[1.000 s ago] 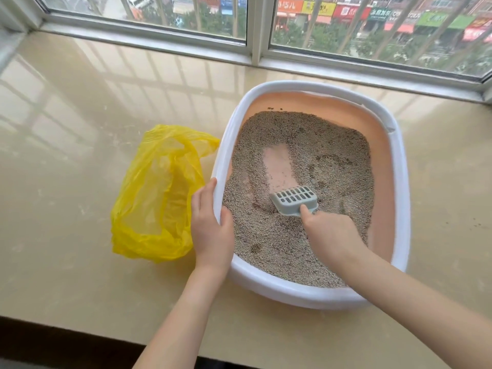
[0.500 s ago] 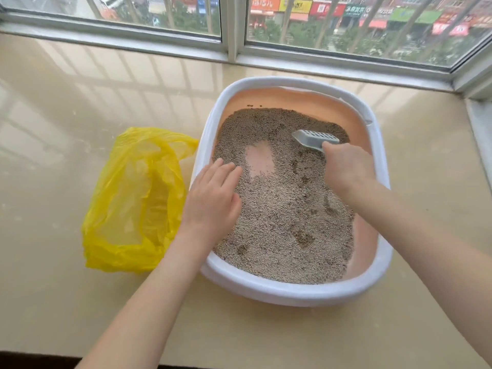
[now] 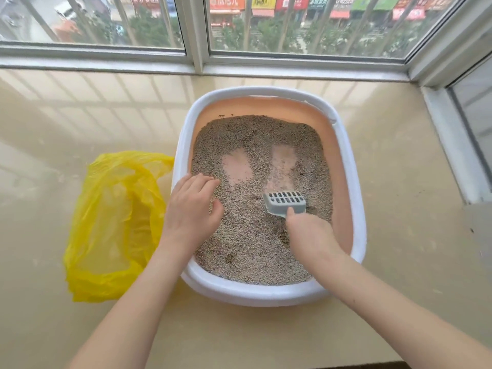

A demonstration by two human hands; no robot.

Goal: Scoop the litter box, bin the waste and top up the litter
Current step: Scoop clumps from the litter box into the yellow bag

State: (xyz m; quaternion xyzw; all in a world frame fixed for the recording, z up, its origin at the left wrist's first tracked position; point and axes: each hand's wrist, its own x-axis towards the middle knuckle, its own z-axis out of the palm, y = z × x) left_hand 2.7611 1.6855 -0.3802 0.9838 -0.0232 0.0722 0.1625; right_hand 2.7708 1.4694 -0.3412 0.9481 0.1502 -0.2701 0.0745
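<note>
Beyond the window, shop signs (image 3: 227, 2) blur unreadably; right hand (image 3: 310, 234) grips the slotted scoop (image 3: 285, 202) in litter (image 3: 255, 235), left hand (image 3: 190, 209) loosely curled, holding nothing.

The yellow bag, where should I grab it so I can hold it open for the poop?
Probably grab the yellow bag by its loose top edge, the crumpled part nearest the litter box. Come from above, on the box side. The mouth seems to open there, while the rest lies slumped flat on the sill, giving little to pinch.
</note>
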